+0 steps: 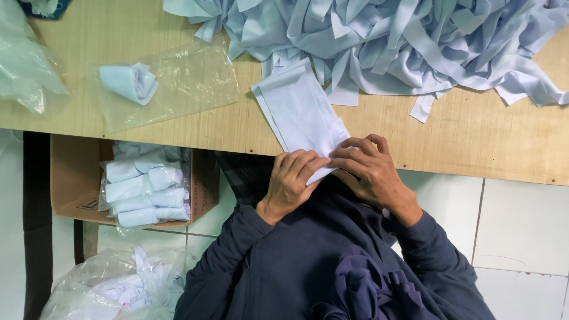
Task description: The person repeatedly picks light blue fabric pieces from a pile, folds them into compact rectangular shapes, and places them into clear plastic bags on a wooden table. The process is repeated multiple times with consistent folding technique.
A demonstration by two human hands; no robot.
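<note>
A heap of pale blue fabric strips point(403, 41) covers the far side of the wooden surface point(474, 136). From it a flat folded strip point(302, 112) runs lengthwise toward the person — its near end at the surface's edge. There the left hand point(290, 181) and right hand point(368, 169) both pinch that end, fingers curled, the two about equally near.

I see a pale wooden bench point(468, 133) spanning the view. At twelve to two o'clock a heap of pale blue fabric strips point(403, 41) lies on it. Near centre a flat folded pale cloth point(299, 112) overhangs the near edge. At ten o'clock, a clear plastic bag point(178, 83) holds a rolled cloth point(129, 82).
</note>
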